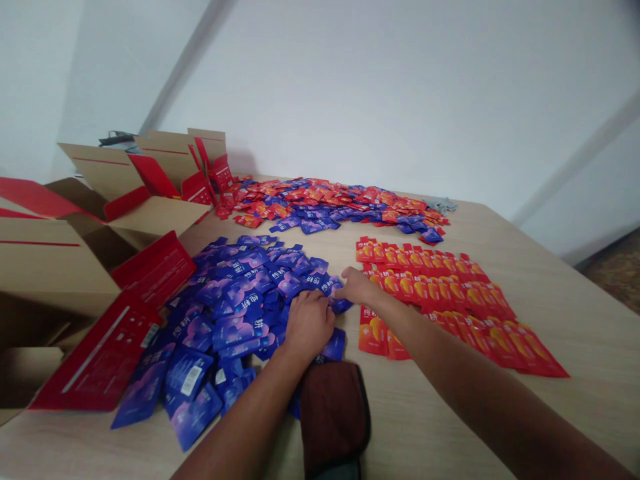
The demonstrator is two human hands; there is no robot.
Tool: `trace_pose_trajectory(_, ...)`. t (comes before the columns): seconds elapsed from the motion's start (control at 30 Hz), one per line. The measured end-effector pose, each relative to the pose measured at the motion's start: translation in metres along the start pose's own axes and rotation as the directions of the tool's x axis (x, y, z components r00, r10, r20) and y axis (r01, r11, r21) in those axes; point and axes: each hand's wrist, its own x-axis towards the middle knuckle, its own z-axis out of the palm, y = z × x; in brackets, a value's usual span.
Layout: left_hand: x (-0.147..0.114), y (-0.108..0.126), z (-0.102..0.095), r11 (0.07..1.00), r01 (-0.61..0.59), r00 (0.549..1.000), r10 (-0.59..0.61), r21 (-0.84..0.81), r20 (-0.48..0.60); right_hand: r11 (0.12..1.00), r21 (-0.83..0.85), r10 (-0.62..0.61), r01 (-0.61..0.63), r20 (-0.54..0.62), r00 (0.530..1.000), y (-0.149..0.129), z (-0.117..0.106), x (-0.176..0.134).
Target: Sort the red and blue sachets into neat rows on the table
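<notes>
My left hand (311, 325) lies over the near right side of a heap of blue-purple pouches (245, 300), its fingers curled down onto them. The right hand (361, 288) reaches in from the right, thumb and forefinger at the edge of a purple pouch (328, 285) between the two hands. Both hands appear closed on this pouch, though the left fingertips are partly hidden. Just right of my right hand, overlapping red-orange pouches (415, 287) lie in three rows, and my right forearm crosses the nearest row.
Open cardboard boxes (50, 253) with red flaps crowd the left side. A long mixed pile of red and purple pouches (330, 197) runs along the back by the wall. A dark maroon padded item (333, 417) sits at the front, below my left hand.
</notes>
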Motion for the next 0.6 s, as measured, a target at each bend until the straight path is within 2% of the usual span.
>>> trace_pose_trajectory(0.1,0.000,0.000,0.000,1.000,-0.001,1.000,0.001,0.006,0.004,0.999,0.027,0.020,-0.022,0.085,0.996,0.002,-0.008,0.003)
trace_pose_trajectory(0.23,0.000,-0.001,0.001,1.000,-0.020,1.000,0.020,0.010,-0.009,0.995,0.050,0.077,-0.086,0.150,0.986,0.008,-0.038,0.022)
trace_pose_trajectory(0.4,0.000,0.000,0.000,1.000,-0.003,1.000,0.003,0.017,0.000,0.982,0.081,0.168,-0.171,0.039,0.985,0.007,-0.068,0.069)
trace_pose_trajectory(0.6,0.000,0.000,0.000,1.000,0.004,1.000,-0.004,-0.002,0.002,0.958,0.066,0.279,-0.277,-0.015,0.960,0.005,-0.070,0.116)
